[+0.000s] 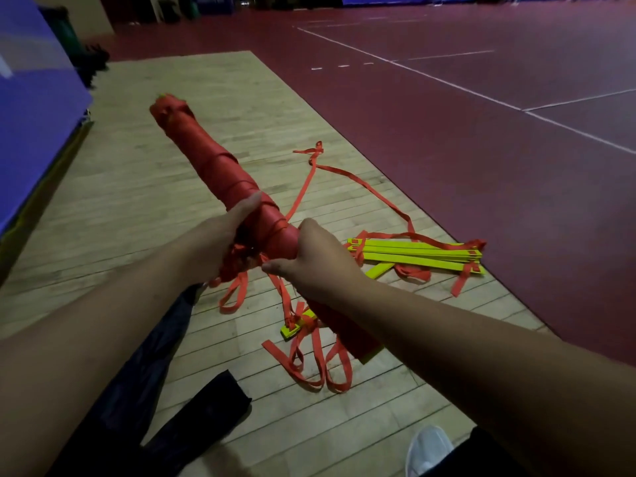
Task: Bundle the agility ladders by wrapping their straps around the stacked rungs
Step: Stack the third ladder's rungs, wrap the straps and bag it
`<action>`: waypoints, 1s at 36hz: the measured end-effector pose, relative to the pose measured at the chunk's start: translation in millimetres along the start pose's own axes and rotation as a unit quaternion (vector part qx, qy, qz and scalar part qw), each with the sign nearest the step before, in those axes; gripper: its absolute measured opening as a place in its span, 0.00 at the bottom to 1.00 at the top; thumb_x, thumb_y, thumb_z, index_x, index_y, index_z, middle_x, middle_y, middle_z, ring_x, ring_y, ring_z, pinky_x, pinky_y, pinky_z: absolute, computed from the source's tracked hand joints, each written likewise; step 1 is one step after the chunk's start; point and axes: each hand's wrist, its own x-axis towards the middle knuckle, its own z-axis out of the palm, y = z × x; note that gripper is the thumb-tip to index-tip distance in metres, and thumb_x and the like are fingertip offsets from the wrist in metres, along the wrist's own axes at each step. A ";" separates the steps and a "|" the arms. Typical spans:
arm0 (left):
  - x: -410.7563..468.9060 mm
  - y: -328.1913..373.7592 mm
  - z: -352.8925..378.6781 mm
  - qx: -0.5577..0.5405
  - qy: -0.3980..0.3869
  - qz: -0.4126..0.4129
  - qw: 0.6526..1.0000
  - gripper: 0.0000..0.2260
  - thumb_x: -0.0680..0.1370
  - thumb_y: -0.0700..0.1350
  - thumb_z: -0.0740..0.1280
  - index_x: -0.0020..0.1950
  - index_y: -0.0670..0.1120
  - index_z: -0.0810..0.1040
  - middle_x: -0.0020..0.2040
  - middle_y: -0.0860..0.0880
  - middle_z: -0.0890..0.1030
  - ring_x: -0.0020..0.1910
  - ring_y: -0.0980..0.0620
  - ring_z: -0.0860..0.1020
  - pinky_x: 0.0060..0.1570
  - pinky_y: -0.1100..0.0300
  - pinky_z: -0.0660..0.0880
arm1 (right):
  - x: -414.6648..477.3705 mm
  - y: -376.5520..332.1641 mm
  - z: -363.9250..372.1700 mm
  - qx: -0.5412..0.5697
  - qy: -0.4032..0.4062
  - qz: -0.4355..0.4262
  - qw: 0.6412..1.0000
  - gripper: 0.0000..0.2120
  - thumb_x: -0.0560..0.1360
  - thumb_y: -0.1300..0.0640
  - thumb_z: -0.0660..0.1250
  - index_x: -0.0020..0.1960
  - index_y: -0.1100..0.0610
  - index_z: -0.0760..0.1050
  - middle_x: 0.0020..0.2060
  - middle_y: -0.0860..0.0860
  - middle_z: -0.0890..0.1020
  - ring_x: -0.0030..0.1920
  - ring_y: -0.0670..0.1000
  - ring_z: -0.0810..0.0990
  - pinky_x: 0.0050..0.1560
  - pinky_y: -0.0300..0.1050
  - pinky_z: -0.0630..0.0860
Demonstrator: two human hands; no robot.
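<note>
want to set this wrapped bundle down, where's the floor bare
Bare wood floor lies between the wrapped bundle and the blue mat; red court at right is bare too. Crowded: loose straps and yellow rungs around the right hand, dark bag lower left.

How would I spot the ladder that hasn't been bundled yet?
Look at the pale wooden floor beside the dark red court. Near its right edge, just past the right hand, lies a flat stack of yellow rungs. Unlike the red-wrapped bundle being held, its straps trail loose.
</note>
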 end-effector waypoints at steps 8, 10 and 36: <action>0.8 3.8 -21.5 -0.045 -0.072 0.111 0.990 0.38 0.52 0.72 0.78 0.52 0.48 0.79 0.45 0.43 0.82 0.47 0.40 0.79 0.53 0.45 0.74 | -1.6 -7.7 -18.2 0.345 -0.210 0.063 0.913 0.24 0.74 0.59 0.75 0.64 0.58 0.66 0.52 0.61 0.82 0.41 0.60 0.85 0.43 0.55 0.84; 0.7 5.5 -24.1 -0.039 -0.097 0.103 0.989 0.38 0.51 0.71 0.79 0.50 0.48 0.81 0.44 0.43 0.82 0.44 0.43 0.79 0.48 0.49 0.76 | -2.4 -11.4 -19.1 0.374 -0.233 0.057 0.896 0.13 0.76 0.64 0.69 0.58 0.63 0.71 0.45 0.62 0.81 0.34 0.58 0.81 0.38 0.50 0.82; 11.2 -2.1 -11.0 -0.014 0.051 -0.013 0.999 0.07 0.80 0.32 0.62 0.54 0.37 0.79 0.41 0.41 0.83 0.32 0.52 0.82 0.34 0.61 0.79 | 14.6 -0.8 -5.5 0.214 -0.094 0.103 0.967 0.08 0.74 0.63 0.69 0.51 0.64 0.73 0.35 0.58 0.78 0.24 0.51 0.78 0.28 0.44 0.79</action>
